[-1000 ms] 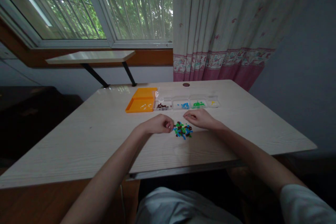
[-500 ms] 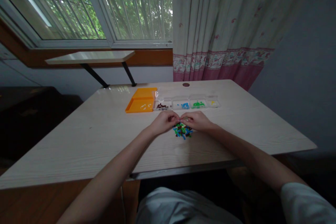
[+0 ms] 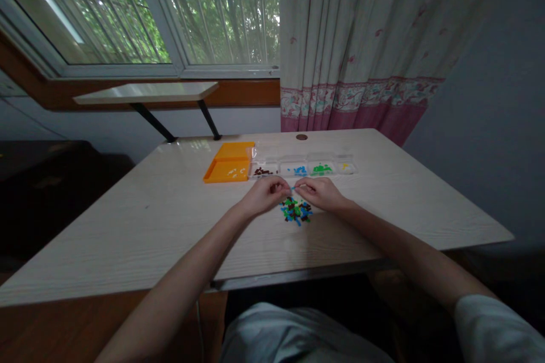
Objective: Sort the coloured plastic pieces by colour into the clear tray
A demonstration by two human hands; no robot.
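My left hand (image 3: 266, 194) and my right hand (image 3: 320, 191) are closed in pinches, fingertips nearly meeting above a pile of small blue, green and dark brown pieces (image 3: 296, 211). A tiny blue piece (image 3: 293, 188) shows between the fingertips; my right fingers are on it, and what my left fingers hold is too small to make out. Beyond the hands lies a clear compartment tray (image 3: 279, 169) with brown pieces (image 3: 263, 171), blue pieces (image 3: 300, 171), green pieces (image 3: 322, 169) and yellow pieces (image 3: 344, 166) in separate compartments. Left of it, an orange box (image 3: 227, 169) holds a few pale pieces.
The wooden table (image 3: 179, 227) stretches out on both sides of the hands. A raised white shelf (image 3: 149, 92) on black legs stands at the back left. A round brown disc (image 3: 302, 137) is near the back edge, before the curtain (image 3: 340, 91).
The fingertips have shifted slightly up and away from the pile, and a blue piece now shows between them. More of the pile's upper part is visible.
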